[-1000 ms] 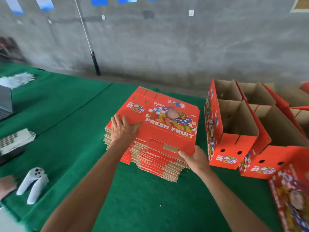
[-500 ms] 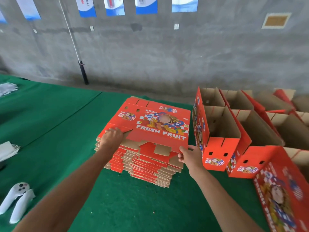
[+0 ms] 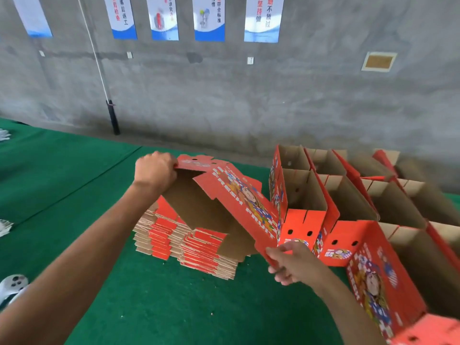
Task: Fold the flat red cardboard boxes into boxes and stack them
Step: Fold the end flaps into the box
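A grey concrete wall (image 3: 273, 100), hung with a row of blue-and-white posters (image 3: 210, 18), is seen behind a table (image 3: 74, 185) covered in green felt. The stack of flat red cardboard boxes (image 3: 189, 247) is taken as the landmark near the table's middle. Above this stack, one flat box (image 3: 231, 207) is held lifted and tilted, its brown inner face turned toward the viewer and its printed red face toward the right. The upper far edge of the flat box is gripped by the left hand (image 3: 155, 170), whose fingers are curled over the cardboard. Its lower near corner, to the right of the stack, is pinched by the right hand (image 3: 293, 263) between thumb and fingers. To the right of the stack, rows of folded boxes (image 3: 308, 202) are seen standing open-topped, touching one another, with brown interiors exposed. A further folded box (image 3: 380, 282) is seen nearer the viewer at the right edge. To the left of the stack, at the frame's lower left, a white controller (image 3: 13, 285) is partly shown. A black-tipped pole (image 3: 113, 115) is leaned against the wall beyond the stack.
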A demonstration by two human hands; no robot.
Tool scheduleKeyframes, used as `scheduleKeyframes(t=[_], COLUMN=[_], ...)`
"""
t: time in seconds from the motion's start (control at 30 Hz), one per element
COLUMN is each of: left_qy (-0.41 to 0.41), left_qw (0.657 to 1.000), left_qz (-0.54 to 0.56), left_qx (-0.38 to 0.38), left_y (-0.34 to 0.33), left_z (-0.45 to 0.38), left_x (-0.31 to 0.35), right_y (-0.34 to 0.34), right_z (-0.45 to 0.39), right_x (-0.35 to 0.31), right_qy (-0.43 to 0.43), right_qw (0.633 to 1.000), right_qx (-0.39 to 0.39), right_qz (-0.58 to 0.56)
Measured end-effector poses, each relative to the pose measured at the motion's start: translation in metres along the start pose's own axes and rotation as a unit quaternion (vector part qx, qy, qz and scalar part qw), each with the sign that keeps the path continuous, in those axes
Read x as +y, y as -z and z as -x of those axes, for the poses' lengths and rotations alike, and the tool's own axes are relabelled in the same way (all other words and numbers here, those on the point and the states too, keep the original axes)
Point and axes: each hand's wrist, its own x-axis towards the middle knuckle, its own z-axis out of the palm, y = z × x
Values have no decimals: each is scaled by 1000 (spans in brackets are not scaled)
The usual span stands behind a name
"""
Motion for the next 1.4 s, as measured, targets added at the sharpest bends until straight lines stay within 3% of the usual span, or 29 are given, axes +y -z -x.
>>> scheduleKeyframes(t=[0.07,0.1,0.13,0.23,0.3,0.43,0.57,0.63,0.7,0.77,0.8,0.83,0.9,1.07,1.13,1.2,1.27,1.4], left_qy=[-62,-98,-139,-278,-368,-512,-608,-598,-537,-426,-376,-344,-316,-273,-264,-251,-221,-215], left_qw=[997,991,983,935,893,822,759,773,827,899,905,889,855,803,806,854,896,925], left_qz=[-50,-80,-112,-199,-237,-228,-173,-146,-77,90,193,266,298,336,323,268,225,185], left_qx=[22,34,46,90,105,104,153,153,147,44,-50,-142,-283,-410,-421,-369,-314,-254], left_y=[45,67,86,138,160,170,163,151,138,129,122,115,102,71,60,45,33,7], left_z=[4,10,18,58,87,137,162,165,176,192,201,210,223,243,235,211,182,165], left_x=[22,36,52,105,141,194,212,217,223,220,215,211,206,209,207,203,196,195], right_y=[12,15,17,21,27,41,48,51,55,57,59,60,65,74,78,90,104,102], right_z=[25,36,49,83,104,131,146,148,146,143,141,141,140,141,143,152,162,171], right_x=[-10,-17,-27,-63,-85,-99,-79,-63,-48,-35,-29,-26,-16,11,23,38,58,106], right_qy=[26,55,95,231,267,301,194,160,113,79,65,55,36,5,0,-1,-1,-22], right_qw=[975,962,961,968,962,943,915,900,880,871,872,875,887,904,915,919,933,933], right_qx=[-16,-10,6,47,44,78,154,195,250,269,270,273,277,296,283,255,179,83], right_qz=[220,267,260,89,27,121,318,356,387,402,404,396,368,310,288,300,313,349])
